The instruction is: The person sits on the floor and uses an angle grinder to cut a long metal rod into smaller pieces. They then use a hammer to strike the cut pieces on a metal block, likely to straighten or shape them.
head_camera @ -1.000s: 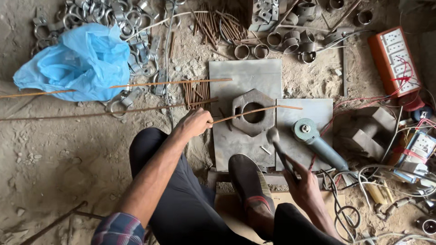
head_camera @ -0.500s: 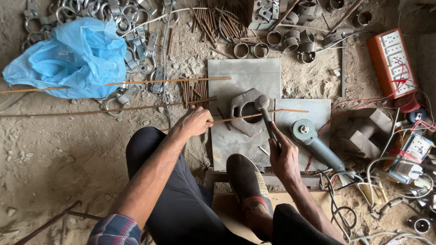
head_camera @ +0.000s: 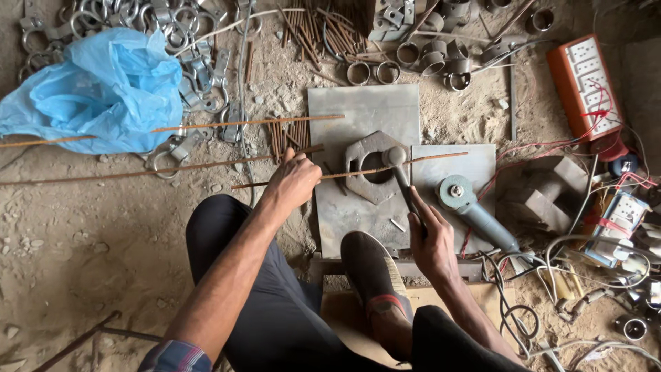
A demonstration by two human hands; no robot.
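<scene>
My left hand (head_camera: 295, 181) grips a thin rusty rod (head_camera: 441, 158) that lies across a large hexagonal nut (head_camera: 363, 153) on a grey steel plate (head_camera: 358, 110). My right hand (head_camera: 430, 242) holds a hammer (head_camera: 397, 167) by its handle. The hammer's head rests on the rod over the nut's hole. My shoe (head_camera: 372, 272) presses on the plate's near edge.
An angle grinder (head_camera: 474, 209) lies on a second plate to the right. A blue plastic bag (head_camera: 96, 93) sits at the left with more long rods (head_camera: 138, 172). Metal rings and clamps (head_camera: 413, 58) fill the far side. Power strips (head_camera: 585, 83) and tangled cables crowd the right.
My right hand has swung the hammer from low beside my leg up and forward, then down onto the rod over the nut. My left hand stays on the rod.
</scene>
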